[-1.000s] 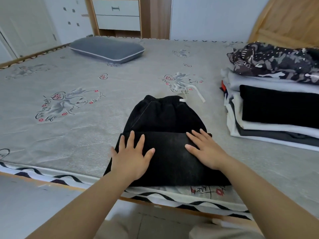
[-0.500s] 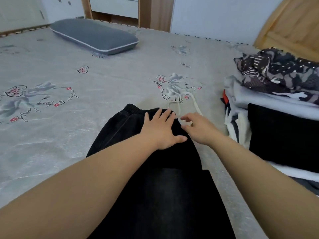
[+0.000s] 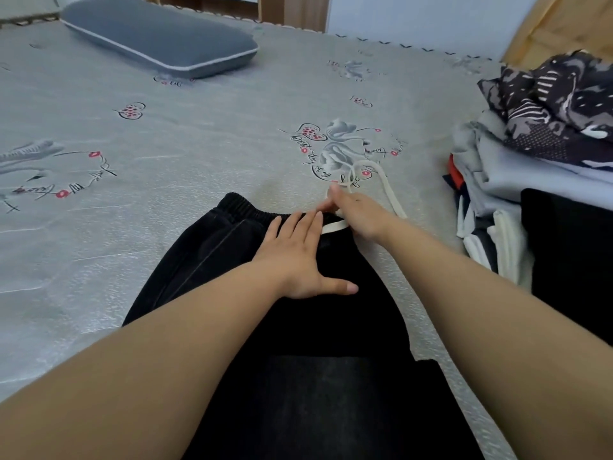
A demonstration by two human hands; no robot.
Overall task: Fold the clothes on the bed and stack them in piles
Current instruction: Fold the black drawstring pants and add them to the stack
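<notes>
Black trousers [image 3: 205,267] lie half folded on the grey bed [image 3: 199,137], elastic waistband at the far end. My left hand [image 3: 298,257] presses flat on the fabric just below the waistband, fingers straight. At the waistband's right end my right hand [image 3: 356,214] pinches the white drawstring [image 3: 386,184], which loops out over the sheet. A stack of folded clothes [image 3: 497,180] stands at the right, topped by a dark patterned garment [image 3: 557,104].
A grey pillow [image 3: 156,34] lies at the far left of the bed. A wooden headboard [image 3: 557,24] rises behind the clothes stack. A wooden cabinet stands beyond the bed's far edge.
Both hands left the folded lower part and reached forward to the waistband. My right hand took hold of the white drawstring. The view leaned closer over the bed.
</notes>
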